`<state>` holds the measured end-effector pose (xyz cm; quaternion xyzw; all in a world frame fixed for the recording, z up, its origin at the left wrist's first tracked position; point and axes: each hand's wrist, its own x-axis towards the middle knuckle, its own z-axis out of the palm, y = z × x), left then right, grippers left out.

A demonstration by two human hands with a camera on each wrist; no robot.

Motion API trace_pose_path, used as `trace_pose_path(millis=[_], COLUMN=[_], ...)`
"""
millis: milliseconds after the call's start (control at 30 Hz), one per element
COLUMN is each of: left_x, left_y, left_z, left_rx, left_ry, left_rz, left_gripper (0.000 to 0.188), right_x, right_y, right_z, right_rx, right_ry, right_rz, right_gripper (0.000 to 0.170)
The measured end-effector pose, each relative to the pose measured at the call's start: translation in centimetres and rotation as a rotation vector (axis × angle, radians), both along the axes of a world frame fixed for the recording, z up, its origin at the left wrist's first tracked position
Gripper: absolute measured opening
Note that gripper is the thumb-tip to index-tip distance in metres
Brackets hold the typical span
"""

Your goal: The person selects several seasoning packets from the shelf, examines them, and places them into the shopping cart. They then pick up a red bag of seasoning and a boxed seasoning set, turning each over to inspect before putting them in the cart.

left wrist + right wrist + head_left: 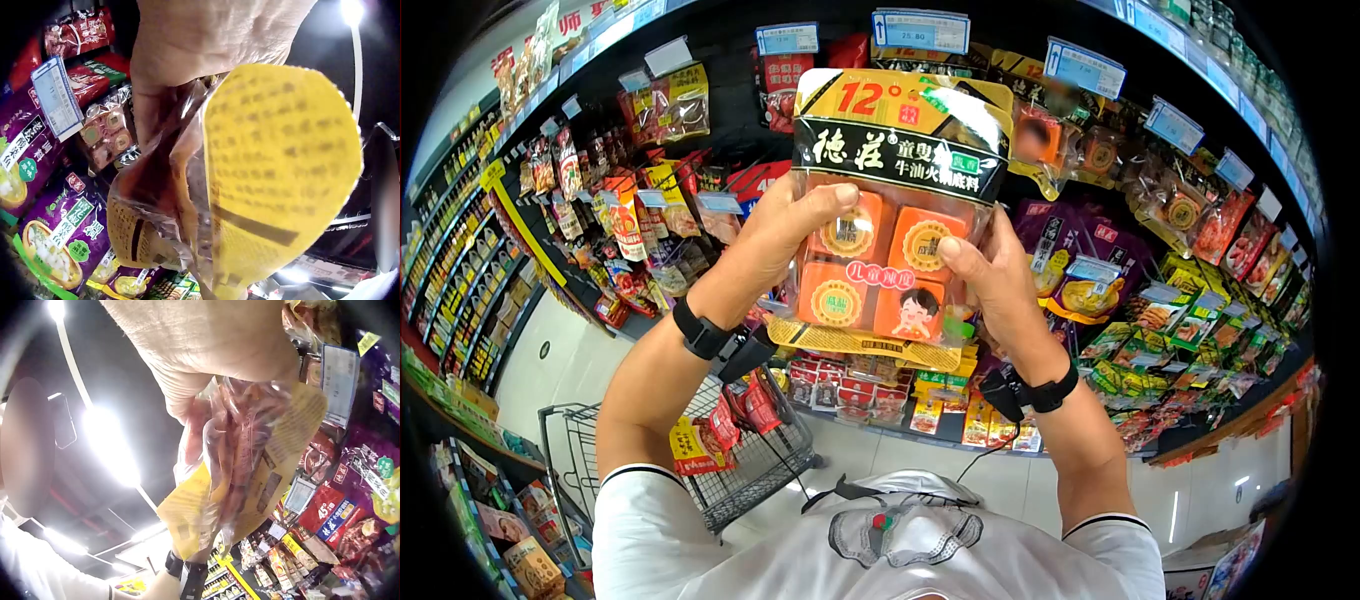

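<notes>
Both hands hold up one clear plastic package with a black and yellow header and orange square blocks inside. At its left edge the left hand grips it, thumb over the front. The right hand grips the right edge, thumb on an orange block. In the left wrist view the left hand pinches the package, whose yellow printed flap faces the camera. The right wrist view shows the right hand on the crinkled side of the package. Fingers behind the package are hidden.
Hanging packets and price tags fill the shelves behind the package. A wire shopping cart with red and yellow packets stands at the lower left. Purple packets hang to the right; bottle shelves line the far left.
</notes>
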<state>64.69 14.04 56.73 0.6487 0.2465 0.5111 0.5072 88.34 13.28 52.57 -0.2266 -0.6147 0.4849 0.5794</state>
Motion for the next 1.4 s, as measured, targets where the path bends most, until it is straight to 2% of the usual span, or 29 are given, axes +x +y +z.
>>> trace_pose_path(millis=[200,333,500,667,767,900,933,967,1033,1100,1133,1233,1333,1400], left_x=[0.3,-0.1,0.2,-1.0,-1.1,-2.0,-2.6,-3.5,-6.4,-10.1,-10.0,-10.1,-10.5,-11.3], left_y=[-1.4,-2.6,-5.2,-6.5,-7.4,-8.5,-8.5,-8.4,-8.1,-8.9,-9.8,-11.8,-12.9,-13.7], left_z=[-2.2,-4.4,-6.2,-8.3,-9.5,-9.4,-9.3,-9.3,-10.0,-10.1,-9.5,-11.9,-12.5,-14.4], left_rx=[-0.107,-0.143,-0.217,-0.315,-0.336,-0.348,-0.390,-0.346,-0.407,-0.540,-0.590,-0.638,-0.891,-0.810], left_ry=[0.013,0.100,0.030,0.076,0.033,0.035,0.039,0.132,0.278,0.586,0.594,0.611,0.834,0.882], left_rz=[0.006,0.133,0.178,0.230,0.271,0.372,0.404,0.455,0.437,0.298,0.252,0.273,0.213,0.231], left_gripper=[0.045,0.049,0.051,0.053,0.055,0.057,0.059,0.061,0.060,0.053,0.050,0.047,0.039,0.035], right_x=[0.1,0.0,-0.3,-1.1,-0.6,-1.2,-1.1,-1.2,-1.9,-2.9,-3.4,-4.9,-7.2,-8.5], right_y=[-0.6,-1.4,-2.4,-2.0,-1.9,-2.9,-2.6,-2.8,-3.2,-3.0,-3.0,-2.8,-3.1,-3.0], right_z=[-3.1,-4.8,-6.3,-8.8,-10.0,-11.6,-12.8,-13.6,-14.3,-16.0,-16.5,-18.1,-20.2,-21.3], right_rx=[-0.014,-0.079,-0.216,-0.203,-0.227,-0.370,-0.415,-0.451,-0.523,-0.541,-0.534,-0.561,-0.547,-0.527], right_ry=[-0.029,-0.015,0.004,0.045,-0.059,0.059,-0.007,-0.009,-0.016,-0.123,-0.169,-0.275,-0.295,-0.330], right_rz=[0.046,0.106,0.193,0.253,0.261,0.387,0.425,0.451,0.512,0.618,0.648,0.741,0.859,0.893], right_gripper=[0.079,0.079,0.076,0.075,0.072,0.069,0.067,0.067,0.066,0.066,0.066,0.069,0.068,0.068])
